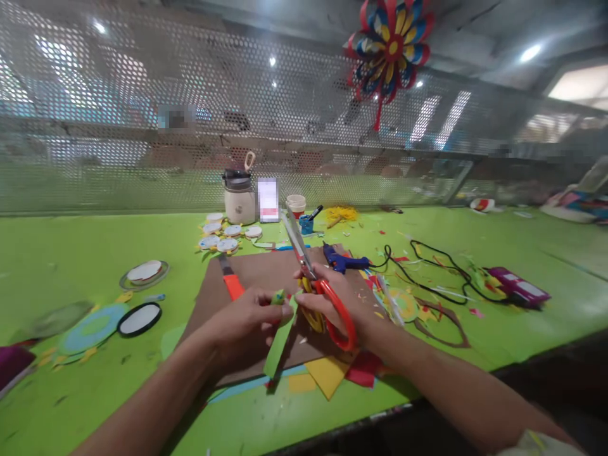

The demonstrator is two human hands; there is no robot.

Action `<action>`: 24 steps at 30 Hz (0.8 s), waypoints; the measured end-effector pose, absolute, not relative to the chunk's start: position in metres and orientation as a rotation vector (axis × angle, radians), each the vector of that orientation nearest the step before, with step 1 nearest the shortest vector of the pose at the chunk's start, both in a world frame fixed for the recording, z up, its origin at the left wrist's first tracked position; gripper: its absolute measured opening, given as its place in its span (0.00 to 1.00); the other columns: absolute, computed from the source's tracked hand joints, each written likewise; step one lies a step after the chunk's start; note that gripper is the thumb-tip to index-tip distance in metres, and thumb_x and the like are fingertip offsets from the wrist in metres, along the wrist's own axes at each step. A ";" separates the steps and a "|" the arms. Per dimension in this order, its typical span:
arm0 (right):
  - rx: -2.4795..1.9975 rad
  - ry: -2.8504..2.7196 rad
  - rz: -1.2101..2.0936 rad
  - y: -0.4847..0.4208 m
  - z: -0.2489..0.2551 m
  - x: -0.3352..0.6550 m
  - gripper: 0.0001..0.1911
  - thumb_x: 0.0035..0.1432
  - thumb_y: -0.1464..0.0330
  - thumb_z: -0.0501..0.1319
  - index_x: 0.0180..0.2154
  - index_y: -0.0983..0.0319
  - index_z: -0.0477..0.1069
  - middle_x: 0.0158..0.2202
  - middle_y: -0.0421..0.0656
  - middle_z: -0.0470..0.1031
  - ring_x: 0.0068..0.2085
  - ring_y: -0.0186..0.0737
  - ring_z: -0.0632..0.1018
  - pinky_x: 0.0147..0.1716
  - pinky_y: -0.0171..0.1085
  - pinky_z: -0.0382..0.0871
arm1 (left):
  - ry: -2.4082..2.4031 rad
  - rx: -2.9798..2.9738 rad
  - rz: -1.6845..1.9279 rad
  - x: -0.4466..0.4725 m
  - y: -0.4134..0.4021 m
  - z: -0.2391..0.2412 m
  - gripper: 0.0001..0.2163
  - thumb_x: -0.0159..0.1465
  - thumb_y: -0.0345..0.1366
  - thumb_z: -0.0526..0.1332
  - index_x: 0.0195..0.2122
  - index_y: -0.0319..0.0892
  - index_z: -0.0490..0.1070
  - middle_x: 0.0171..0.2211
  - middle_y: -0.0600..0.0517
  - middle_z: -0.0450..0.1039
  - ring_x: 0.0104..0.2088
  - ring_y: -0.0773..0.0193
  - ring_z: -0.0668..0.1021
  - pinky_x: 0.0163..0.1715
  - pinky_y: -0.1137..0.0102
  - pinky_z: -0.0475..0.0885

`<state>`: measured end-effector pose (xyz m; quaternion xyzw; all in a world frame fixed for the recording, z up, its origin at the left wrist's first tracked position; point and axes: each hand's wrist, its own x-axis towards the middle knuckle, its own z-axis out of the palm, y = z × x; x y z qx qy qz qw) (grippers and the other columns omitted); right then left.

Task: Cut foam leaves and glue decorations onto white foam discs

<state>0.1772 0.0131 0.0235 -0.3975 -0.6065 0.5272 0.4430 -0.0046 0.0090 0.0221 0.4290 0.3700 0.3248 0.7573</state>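
Observation:
My left hand [259, 313] is closed, pinching a light green paper strip [280, 348] that hangs down toward the table's front edge. A small green piece with blue marks [278, 296] shows at its fingertips. My right hand [332, 301] is wrapped round a pair of scissors [342, 326] with a red handle, blades pointing up and away. A yellow loop [312, 316] shows under its fingers; whether it belongs to the scissors I cannot tell. My right fingertips are at the strip's upper end. Both hands are over a brown board [266, 269].
An orange-handled cutter [232, 285] and a blue glue gun [344, 261] lie on the board. Paper turtle shapes [95, 329] are at left, white discs [228, 244] behind. A black cord runs to a maroon box [517, 286]. A phone [268, 199] stands behind, near a jar [240, 202].

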 end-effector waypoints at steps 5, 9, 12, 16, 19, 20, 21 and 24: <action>-1.163 -1.179 1.182 0.014 0.032 0.175 0.14 0.47 0.67 0.65 0.39 0.58 0.68 0.24 0.34 0.67 0.23 0.34 0.71 0.24 0.33 0.66 | 0.867 0.791 0.868 -0.002 0.012 0.017 0.07 0.55 0.35 0.70 0.27 0.38 0.74 0.24 0.49 0.74 0.23 0.66 0.76 0.21 0.74 0.71; -1.080 -0.952 1.227 0.020 0.023 0.172 0.20 0.48 0.63 0.64 0.44 0.58 0.65 0.24 0.33 0.68 0.22 0.36 0.73 0.20 0.33 0.67 | 0.933 0.865 0.909 -0.001 0.018 0.004 0.09 0.54 0.34 0.70 0.25 0.37 0.71 0.21 0.50 0.72 0.18 0.70 0.72 0.17 0.75 0.68; -1.029 -0.946 1.230 0.021 0.018 0.170 0.22 0.47 0.64 0.65 0.45 0.58 0.64 0.26 0.34 0.69 0.22 0.35 0.73 0.19 0.33 0.68 | 0.979 0.849 1.016 -0.001 0.018 0.003 0.10 0.54 0.35 0.69 0.24 0.38 0.70 0.19 0.52 0.71 0.15 0.70 0.69 0.15 0.73 0.68; -1.018 -1.037 1.255 0.013 0.027 0.172 0.18 0.48 0.67 0.65 0.43 0.57 0.66 0.27 0.35 0.70 0.24 0.34 0.74 0.22 0.32 0.69 | 1.030 0.806 1.144 -0.005 0.016 0.013 0.10 0.52 0.34 0.71 0.27 0.38 0.70 0.23 0.51 0.73 0.18 0.68 0.73 0.17 0.73 0.69; -1.070 -1.181 1.272 0.006 0.033 0.174 0.16 0.48 0.70 0.65 0.41 0.58 0.67 0.27 0.36 0.71 0.26 0.34 0.74 0.24 0.32 0.68 | 1.090 0.840 1.220 -0.010 0.017 0.018 0.10 0.52 0.35 0.71 0.29 0.39 0.71 0.26 0.51 0.75 0.19 0.68 0.74 0.16 0.74 0.68; -1.064 -1.219 1.287 0.005 0.033 0.174 0.16 0.48 0.70 0.65 0.41 0.59 0.67 0.27 0.37 0.71 0.26 0.35 0.74 0.25 0.33 0.68 | 1.099 0.849 1.236 -0.011 0.018 0.018 0.09 0.52 0.36 0.71 0.29 0.39 0.71 0.25 0.51 0.75 0.19 0.68 0.74 0.16 0.75 0.68; -1.042 -1.243 1.312 0.005 0.031 0.174 0.17 0.48 0.70 0.65 0.42 0.59 0.67 0.28 0.37 0.71 0.27 0.35 0.75 0.26 0.33 0.69 | 1.096 0.846 1.251 -0.012 0.019 0.018 0.09 0.53 0.36 0.70 0.29 0.40 0.71 0.25 0.52 0.75 0.20 0.68 0.74 0.16 0.75 0.68; -0.957 -1.269 1.371 0.004 0.020 0.171 0.18 0.50 0.69 0.64 0.44 0.59 0.67 0.30 0.37 0.71 0.28 0.35 0.75 0.28 0.33 0.69 | 1.027 0.767 1.297 -0.012 0.021 0.018 0.07 0.54 0.33 0.69 0.28 0.39 0.71 0.23 0.53 0.74 0.19 0.70 0.72 0.17 0.76 0.69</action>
